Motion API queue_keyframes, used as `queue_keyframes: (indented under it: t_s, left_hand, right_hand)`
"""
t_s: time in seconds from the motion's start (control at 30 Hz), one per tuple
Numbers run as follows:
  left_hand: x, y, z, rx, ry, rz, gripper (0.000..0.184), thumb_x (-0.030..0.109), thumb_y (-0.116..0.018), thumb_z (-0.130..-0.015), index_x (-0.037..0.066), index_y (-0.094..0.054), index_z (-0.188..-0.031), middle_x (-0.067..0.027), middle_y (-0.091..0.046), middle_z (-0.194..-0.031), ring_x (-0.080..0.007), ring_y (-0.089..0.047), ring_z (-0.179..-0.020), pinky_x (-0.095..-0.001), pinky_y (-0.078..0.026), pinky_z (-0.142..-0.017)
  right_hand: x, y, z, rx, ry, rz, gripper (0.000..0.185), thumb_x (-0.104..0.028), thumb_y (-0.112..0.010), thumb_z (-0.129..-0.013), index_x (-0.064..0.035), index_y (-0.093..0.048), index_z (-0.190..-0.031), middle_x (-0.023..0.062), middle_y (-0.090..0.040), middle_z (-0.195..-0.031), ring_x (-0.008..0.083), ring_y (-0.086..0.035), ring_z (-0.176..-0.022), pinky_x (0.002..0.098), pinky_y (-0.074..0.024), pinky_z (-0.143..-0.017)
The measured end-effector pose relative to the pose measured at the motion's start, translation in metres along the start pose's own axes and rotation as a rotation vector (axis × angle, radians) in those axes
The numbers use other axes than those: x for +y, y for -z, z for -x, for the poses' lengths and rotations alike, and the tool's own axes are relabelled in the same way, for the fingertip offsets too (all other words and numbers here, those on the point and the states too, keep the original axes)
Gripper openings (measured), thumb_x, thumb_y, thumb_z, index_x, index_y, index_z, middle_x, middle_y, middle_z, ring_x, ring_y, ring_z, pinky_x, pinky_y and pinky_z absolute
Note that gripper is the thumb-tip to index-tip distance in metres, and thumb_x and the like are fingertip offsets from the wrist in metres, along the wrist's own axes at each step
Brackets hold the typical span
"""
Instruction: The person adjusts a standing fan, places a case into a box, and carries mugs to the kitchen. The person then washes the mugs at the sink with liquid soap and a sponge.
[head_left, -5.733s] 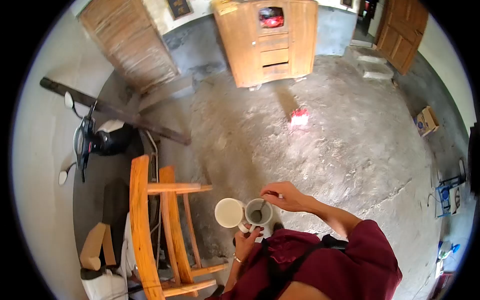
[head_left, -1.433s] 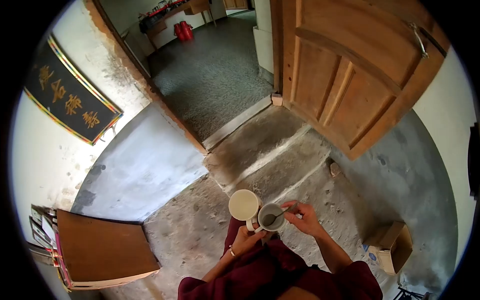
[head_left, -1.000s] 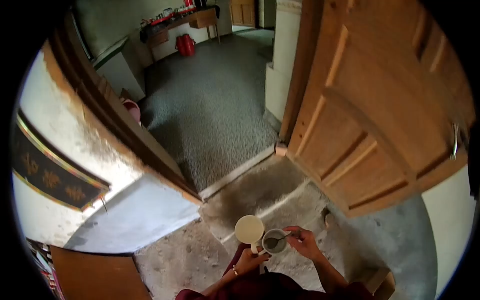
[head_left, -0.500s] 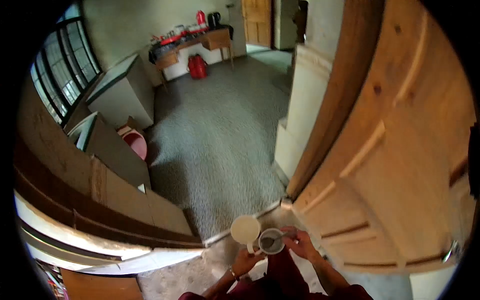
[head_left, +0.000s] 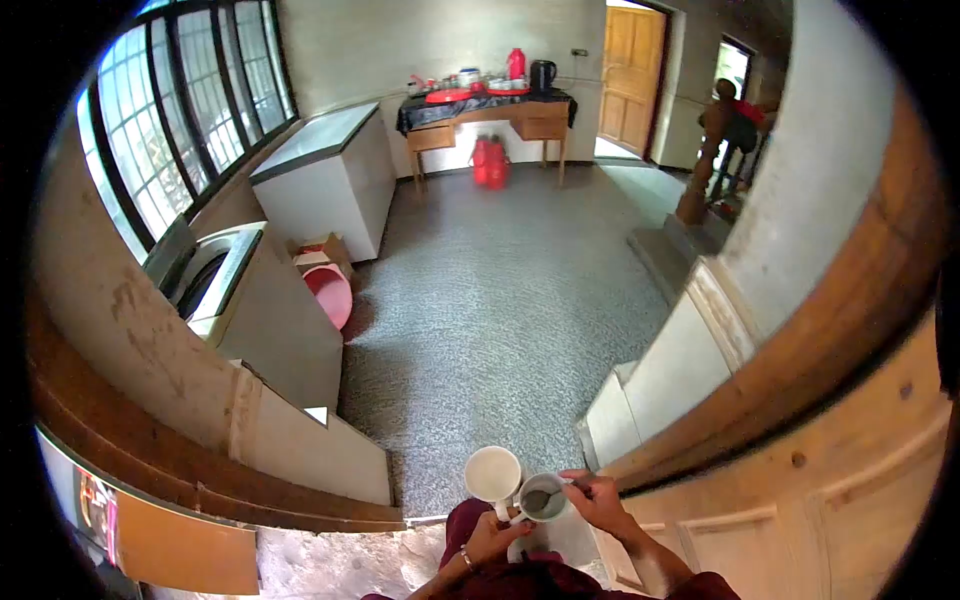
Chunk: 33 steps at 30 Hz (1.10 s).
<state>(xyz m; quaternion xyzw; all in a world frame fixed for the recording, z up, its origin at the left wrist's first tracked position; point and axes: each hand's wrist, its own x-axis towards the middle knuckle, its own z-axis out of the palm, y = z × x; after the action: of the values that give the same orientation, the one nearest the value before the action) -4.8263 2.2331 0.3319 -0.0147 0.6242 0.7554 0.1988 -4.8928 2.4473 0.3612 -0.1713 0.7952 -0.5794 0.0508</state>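
Observation:
Low in the head view, my left hand (head_left: 490, 536) is closed around the handles of two mugs. A wide white mug (head_left: 492, 474) is on the left, its inside pale. Right beside it is a smaller light mug (head_left: 545, 510) with a greyish inside. A spoon (head_left: 540, 499) rests in the smaller mug, its bowl down inside. My right hand (head_left: 600, 503) pinches the spoon's handle at that mug's right rim; the fingers partly hide the handle.
I am at a doorway, with a wooden door (head_left: 760, 540) on the right. Ahead is a grey floor (head_left: 490, 300). A washing machine (head_left: 270, 290), pink basin (head_left: 330, 296) and chest freezer (head_left: 345, 175) line the left. A desk (head_left: 490, 122) with red trays stands at the back.
My view has swung to the right and I have moved forward to the threshold. Both mugs stay in my left hand, and my right hand stays at the spoon.

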Motion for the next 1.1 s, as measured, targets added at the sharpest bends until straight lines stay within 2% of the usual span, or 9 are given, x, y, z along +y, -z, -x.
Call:
queue_keyframes:
  t_s: [0.27, 0.37, 0.43, 0.47, 0.5, 0.53, 0.6, 0.73, 1.1]
  left_hand:
    - [0.055, 0.088, -0.073, -0.003, -0.007, 0.016, 0.020, 0.009, -0.064, -0.081, 0.001, -0.063, -0.099, -0.0044, -0.065, -0.091, -0.0101, -0.061, -0.081, -0.0239, -0.050, -0.069]
    - [0.105, 0.128, -0.097, -0.014, -0.012, 0.086, 0.020, 0.008, -0.063, -0.081, 0.001, -0.063, -0.100, -0.0045, -0.065, -0.091, -0.0102, -0.060, -0.081, -0.0244, -0.050, -0.069]
    - [0.138, 0.152, -0.107, -0.036, 0.019, 0.073, 0.021, 0.006, -0.062, -0.081, 0.001, -0.062, -0.102, -0.0042, -0.065, -0.090, -0.0098, -0.059, -0.081, -0.0247, -0.049, -0.071]
    - [0.151, 0.162, -0.113, -0.053, -0.136, 0.163, 0.019, 0.006, -0.062, -0.082, 0.001, -0.063, -0.100, -0.0033, -0.064, -0.088, -0.0076, -0.058, -0.080, -0.0236, -0.047, -0.070]
    - [0.164, 0.170, -0.120, -0.058, -0.136, 0.167, 0.019, 0.006, -0.062, -0.082, 0.001, -0.063, -0.100, -0.0033, -0.064, -0.088, -0.0076, -0.058, -0.080, -0.0236, -0.047, -0.070]
    - [0.176, 0.177, -0.127, -0.015, -0.128, 0.063, 0.018, 0.007, -0.062, -0.082, 0.001, -0.063, -0.099, -0.0027, -0.064, -0.086, -0.0072, -0.057, -0.079, -0.0233, -0.047, -0.068]
    - [0.181, 0.197, -0.143, 0.009, -0.133, -0.120, 0.017, 0.010, -0.063, -0.082, 0.001, -0.063, -0.097, -0.0009, -0.064, -0.083, -0.0069, -0.057, -0.076, -0.0227, -0.046, -0.065]
    - [0.187, 0.212, -0.167, 0.041, -0.129, -0.078, 0.018, 0.013, -0.064, -0.082, 0.002, -0.064, -0.096, 0.0007, -0.063, -0.080, -0.0053, -0.055, -0.070, -0.0212, -0.044, -0.060]
    - [0.232, 0.232, -0.263, 0.040, -0.068, -0.067, 0.020, 0.012, -0.063, -0.082, 0.001, -0.062, -0.099, -0.0009, -0.062, -0.078, -0.0056, -0.054, -0.070, -0.0237, -0.046, -0.062]
  right_hand:
    - [-0.032, -0.027, -0.128, 0.041, 0.065, 0.128, 0.017, -0.009, -0.059, -0.082, 0.0037, -0.063, -0.092, 0.0115, -0.065, -0.082, 0.0066, -0.050, -0.050, 0.0240, -0.0401, -0.046]
    - [-0.060, -0.041, -0.184, 0.073, 0.033, 0.073, 0.015, -0.008, -0.059, -0.081, 0.0048, -0.063, -0.088, 0.0073, -0.064, -0.076, 0.0067, -0.052, -0.053, 0.0244, -0.0420, -0.050]
    - [-0.086, -0.045, -0.220, 0.080, 0.142, 0.068, 0.017, -0.007, -0.059, -0.081, 0.0031, -0.063, -0.094, 0.0099, -0.064, -0.076, 0.0072, -0.054, -0.056, 0.0242, -0.0434, -0.052]
    - [-0.101, -0.046, -0.236, 0.061, 0.115, 0.092, 0.018, -0.007, -0.059, -0.082, 0.0021, -0.063, -0.096, 0.0090, -0.063, -0.074, 0.0071, -0.054, -0.057, 0.0236, -0.0436, -0.053]
    - [-0.112, -0.049, -0.247, 0.040, 0.086, 0.114, 0.019, -0.007, -0.058, -0.082, 0.0012, -0.062, -0.099, 0.0081, -0.062, -0.072, 0.0070, -0.054, -0.058, 0.0231, -0.0438, -0.054]
    - [-0.109, -0.053, -0.259, 0.086, 0.149, 0.071, 0.016, -0.008, -0.059, -0.082, 0.0031, -0.063, -0.092, 0.0106, -0.066, -0.090, 0.0069, -0.051, -0.051, 0.0238, -0.0410, -0.047]
    - [-0.115, -0.056, -0.278, 0.083, 0.108, 0.056, 0.016, -0.009, -0.058, -0.083, 0.0030, -0.063, -0.092, 0.0103, -0.066, -0.089, 0.0069, -0.051, -0.052, 0.0235, -0.0413, -0.048]
    - [-0.133, -0.054, -0.303, 0.048, -0.089, -0.068, 0.017, -0.010, -0.057, -0.084, 0.0028, -0.063, -0.093, 0.0096, -0.066, -0.088, 0.0060, -0.051, -0.054, 0.0227, -0.0411, -0.049]
    - [-0.100, -0.021, -0.419, 0.035, 0.089, 0.034, 0.019, -0.010, -0.057, -0.084, 0.0000, -0.062, -0.099, 0.0052, -0.062, -0.070, 0.0052, -0.048, -0.055, 0.0221, -0.0392, -0.049]
